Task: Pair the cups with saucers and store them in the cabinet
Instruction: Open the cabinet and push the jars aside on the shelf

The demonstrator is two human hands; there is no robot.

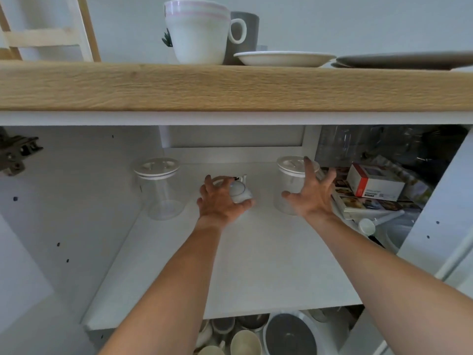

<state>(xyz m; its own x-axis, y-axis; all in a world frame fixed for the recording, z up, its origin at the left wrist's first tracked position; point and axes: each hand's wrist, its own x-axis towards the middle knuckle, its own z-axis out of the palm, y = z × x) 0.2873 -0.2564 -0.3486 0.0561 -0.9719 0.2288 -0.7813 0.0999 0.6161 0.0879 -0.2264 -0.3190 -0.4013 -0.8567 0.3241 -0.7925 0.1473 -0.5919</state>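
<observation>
Inside the open cabinet, my left hand [220, 201] is closed around a small white jug-like vessel [240, 192] standing on the white shelf [256, 265]. My right hand [313, 192] is spread wide with its fingers against a clear glass jar with a white lid [289, 185]; it does not grip it. On the wooden countertop [230, 85] above stand a white cup with pink rim stripes [199, 32], a grey mug [245, 37] behind it, a white saucer [284, 58] and a grey plate [404, 60].
A second lidded glass jar [161, 188] stands left on the shelf. Books, a red and white box [373, 185] and a white scoop [368, 225] crowd the right side. Several cups and bowls [243, 336] sit on the lower shelf. A door hinge [15, 155] is at left.
</observation>
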